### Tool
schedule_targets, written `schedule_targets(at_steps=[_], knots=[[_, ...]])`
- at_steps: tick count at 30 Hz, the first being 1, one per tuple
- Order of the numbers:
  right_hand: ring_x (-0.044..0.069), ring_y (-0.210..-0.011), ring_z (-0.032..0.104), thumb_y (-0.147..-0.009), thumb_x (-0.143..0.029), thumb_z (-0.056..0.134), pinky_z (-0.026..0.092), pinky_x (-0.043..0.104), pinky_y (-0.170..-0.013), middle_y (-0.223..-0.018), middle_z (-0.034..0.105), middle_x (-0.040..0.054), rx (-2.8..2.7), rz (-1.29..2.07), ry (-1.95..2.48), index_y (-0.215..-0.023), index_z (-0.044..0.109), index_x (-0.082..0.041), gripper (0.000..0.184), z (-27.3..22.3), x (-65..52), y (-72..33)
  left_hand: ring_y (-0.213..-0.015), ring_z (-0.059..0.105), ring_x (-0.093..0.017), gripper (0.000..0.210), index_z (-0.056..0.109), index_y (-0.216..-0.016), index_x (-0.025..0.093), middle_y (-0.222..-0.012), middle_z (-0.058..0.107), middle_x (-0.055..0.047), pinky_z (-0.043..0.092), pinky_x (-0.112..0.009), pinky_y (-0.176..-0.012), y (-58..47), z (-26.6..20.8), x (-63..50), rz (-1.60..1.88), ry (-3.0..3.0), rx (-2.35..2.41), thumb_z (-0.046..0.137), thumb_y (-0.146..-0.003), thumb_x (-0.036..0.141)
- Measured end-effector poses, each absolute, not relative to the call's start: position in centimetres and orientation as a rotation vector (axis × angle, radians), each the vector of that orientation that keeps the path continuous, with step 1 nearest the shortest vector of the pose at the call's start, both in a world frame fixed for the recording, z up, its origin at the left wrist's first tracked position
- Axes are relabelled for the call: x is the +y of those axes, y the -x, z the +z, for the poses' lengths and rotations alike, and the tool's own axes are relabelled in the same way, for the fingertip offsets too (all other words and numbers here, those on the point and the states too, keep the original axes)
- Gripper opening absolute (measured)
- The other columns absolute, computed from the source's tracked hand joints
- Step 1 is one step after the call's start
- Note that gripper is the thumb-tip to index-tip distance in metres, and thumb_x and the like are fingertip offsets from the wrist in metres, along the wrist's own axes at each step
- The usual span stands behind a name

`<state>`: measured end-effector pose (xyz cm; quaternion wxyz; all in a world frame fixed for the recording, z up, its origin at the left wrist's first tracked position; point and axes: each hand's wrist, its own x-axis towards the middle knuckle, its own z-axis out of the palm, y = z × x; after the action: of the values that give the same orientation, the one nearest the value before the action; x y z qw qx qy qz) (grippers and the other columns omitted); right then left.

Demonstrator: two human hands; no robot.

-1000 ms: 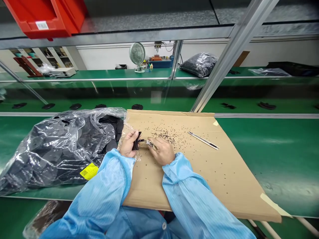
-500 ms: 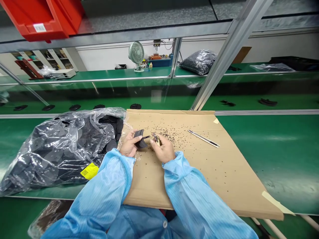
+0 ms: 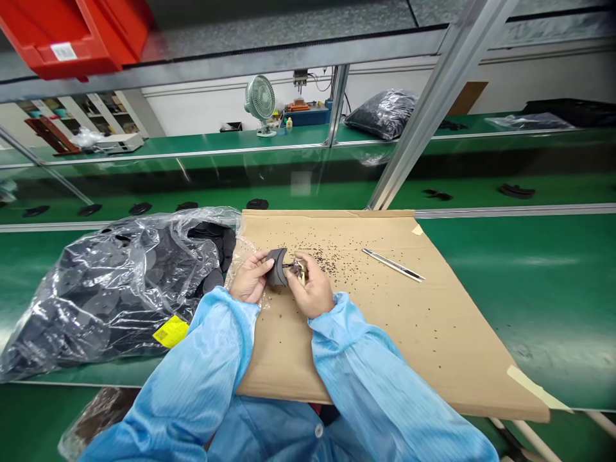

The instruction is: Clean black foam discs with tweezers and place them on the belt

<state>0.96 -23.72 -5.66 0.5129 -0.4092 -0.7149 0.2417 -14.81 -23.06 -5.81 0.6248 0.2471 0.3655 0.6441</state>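
My left hand (image 3: 250,278) pinches a curved dark grey plastic part (image 3: 276,269) between thumb and fingers, above the cardboard sheet (image 3: 385,340). A thin dark stub sticks out of the part's right side. My right hand (image 3: 312,290) is closed around small nippers (image 3: 302,274) with yellowish handles; their jaws are at the stub, close to the part. Whether the jaws touch it is too small to tell. Many tiny black bits (image 3: 330,262) lie scattered on the cardboard beyond my right hand.
A clear plastic bag (image 3: 120,282) full of dark parts lies at the left, near my left forearm. To the right, a slim cutter knife (image 3: 393,265) rests on the cardboard. Across the back run a metal rail and a slanted post (image 3: 423,115). A red bin (image 3: 77,38) sits above.
My right hand has shifted slightly left, bringing the nippers closer to the part. The part has turned in my left hand, showing more of its broad face. The view has shifted a little.
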Motion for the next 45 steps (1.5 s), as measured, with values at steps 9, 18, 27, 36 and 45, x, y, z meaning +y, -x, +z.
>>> schedule_targets(at_steps=[9,18,27,36,45], knots=[[0.02,-0.078,0.059,-0.079,-0.019,0.048,0.048,0.034,-0.075,-0.082,0.065,0.0065,-1.825,0.387,0.934,-0.087,0.06,-0.02,0.014,-5.3,-24.0,-1.0,-0.067,0.062,-0.012,0.038,0.061,-0.094,0.014,-0.082,0.066,-0.004,0.052,-0.022,-0.057,14.5,-5.2,-23.9,1.284,-0.587,0.845,0.081,-0.063,0.023],[0.02,-0.086,0.058,-0.078,-0.015,0.051,0.046,0.033,-0.08,-0.093,0.064,0.0079,-2.194,0.39,0.662,-0.099,0.064,-0.019,0.025,-5.5,-23.9,-0.9,-0.064,0.06,-0.011,0.032,0.059,-0.094,0.016,-0.077,0.063,-0.001,0.049,-0.021,-0.054,14.6,-5.1,-23.6,1.404,-0.42,0.84,0.076,-0.067,0.018],[0.019,-0.082,0.059,-0.084,-0.017,0.048,0.047,0.031,-0.08,-0.087,0.065,0.0066,-2.145,0.472,0.78,-0.107,0.063,-0.02,0.028,-5.5,-23.9,-0.9,-0.049,0.051,-0.007,0.026,0.062,-0.097,0.017,-0.068,0.057,0.002,0.04,-0.018,-0.041,15.1,-4.9,-23.4,1.352,-0.279,0.847,0.072,-0.073,0.019],[0.02,-0.084,0.062,-0.087,-0.025,0.053,0.048,0.029,-0.078,-0.091,0.069,0.0079,-2.277,0.401,1.074,-0.115,0.063,-0.017,0.031,-5.8,-23.7,-0.8,-0.043,0.039,-0.002,0.012,0.064,-0.088,0.013,-0.064,0.049,0.002,0.028,-0.013,-0.035,15.0,-3.9,-23.8,1.241,-0.259,0.853,0.067,-0.079,0.022],[0.019,-0.08,0.062,-0.087,-0.026,0.054,0.043,0.026,-0.069,-0.085,0.068,0.005,-2.381,0.409,1.145,-0.109,0.064,-0.023,0.024,-5.0,-23.9,-0.9,-0.039,0.031,-0.001,0.014,0.065,-0.089,0.014,-0.062,0.047,0.003,0.022,-0.013,-0.032,15.1,-4.7,-23.9,1.163,-0.377,0.766,0.067,-0.079,0.023]])
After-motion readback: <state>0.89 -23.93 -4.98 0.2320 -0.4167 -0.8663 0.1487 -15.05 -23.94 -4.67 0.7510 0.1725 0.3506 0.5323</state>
